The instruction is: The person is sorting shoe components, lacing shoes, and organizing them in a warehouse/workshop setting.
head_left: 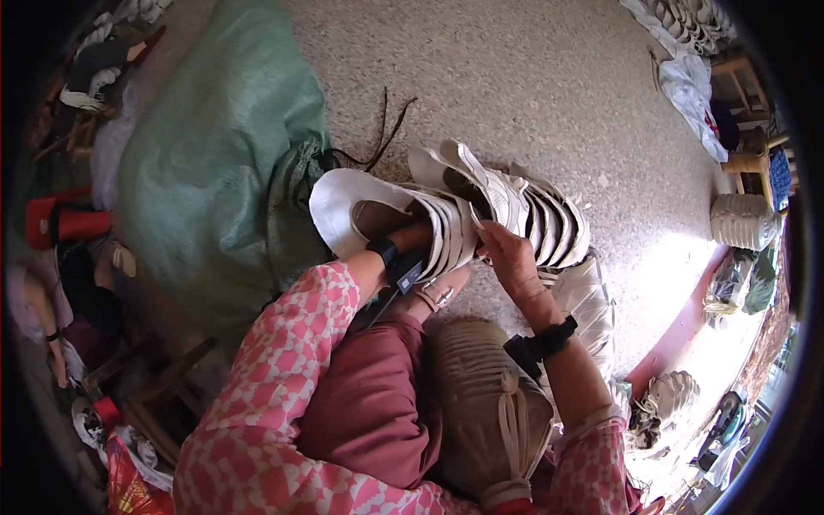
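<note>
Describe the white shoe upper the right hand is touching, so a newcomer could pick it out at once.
Start at the big green sack lying on the speckled floor; just right of it the person holds a fanned stack of white shoe uppers. The left hand is pushed inside the stack's leftmost piece. The right hand touches the raised upper at the middle: it alone sticks up above the row.

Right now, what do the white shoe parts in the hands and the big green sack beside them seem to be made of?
The white shoe parts look like thin leather or a leather-like sheet: smooth, matte, holding curved shapes, with cut strap edges. I cannot tell real from synthetic. The green sack looks like woven plastic: a slightly shiny, crinkled surface with stiff folds. The left hand is inside one part; the right hand grips another.
</note>
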The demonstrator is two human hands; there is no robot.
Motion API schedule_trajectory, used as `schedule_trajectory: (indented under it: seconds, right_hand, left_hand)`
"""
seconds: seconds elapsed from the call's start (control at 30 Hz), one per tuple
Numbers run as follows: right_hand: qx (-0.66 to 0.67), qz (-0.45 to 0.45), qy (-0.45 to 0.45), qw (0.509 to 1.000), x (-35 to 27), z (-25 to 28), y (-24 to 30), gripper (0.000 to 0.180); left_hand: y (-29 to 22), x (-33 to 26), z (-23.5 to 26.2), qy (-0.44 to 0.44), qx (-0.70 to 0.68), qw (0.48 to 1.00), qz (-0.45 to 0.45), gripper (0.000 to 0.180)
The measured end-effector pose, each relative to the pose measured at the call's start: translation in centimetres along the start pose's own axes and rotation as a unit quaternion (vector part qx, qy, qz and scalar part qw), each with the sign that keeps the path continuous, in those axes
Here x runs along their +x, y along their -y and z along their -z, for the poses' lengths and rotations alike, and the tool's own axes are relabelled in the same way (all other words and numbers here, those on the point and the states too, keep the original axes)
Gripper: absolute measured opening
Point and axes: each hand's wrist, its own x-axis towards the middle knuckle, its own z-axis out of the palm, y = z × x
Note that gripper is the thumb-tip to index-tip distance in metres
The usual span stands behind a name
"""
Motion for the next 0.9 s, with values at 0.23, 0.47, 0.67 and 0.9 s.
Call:
schedule_trajectory:
  seconds: [0.23, 0.47, 0.67, 0.9]
  right_hand:
    - [0.065, -0.093, -0.071, 0.991, 1.5, 1.8, 1.7, 0.02]
    - [-0.146, 0.124, -0.002, 0.981, 0.8, 0.7, 0.5, 0.011]
    - [-0.169, 0.138, 0.016, 0.976, 0.8, 1.6, 0.2, 0.02]
    - [-0.065, 0.11, 0.01, 0.992, 0.8, 2.2, -0.7, 0.028]
  left_hand:
    - [-0.3, -8.8, -3.3, -0.014, 0.007, 1.0, -0.001, 0.041]
    - [-0.6, -8.1, -3.0, -0.021, 0.014, 1.0, 0.001, 0.041]
    - [-0.1, -5.2, -1.5, -0.034, 0.018, 0.999, 0.0, 0.04]
    - [0.4, -4.7, -0.7, -0.044, 0.022, 0.999, -0.001, 0.04]
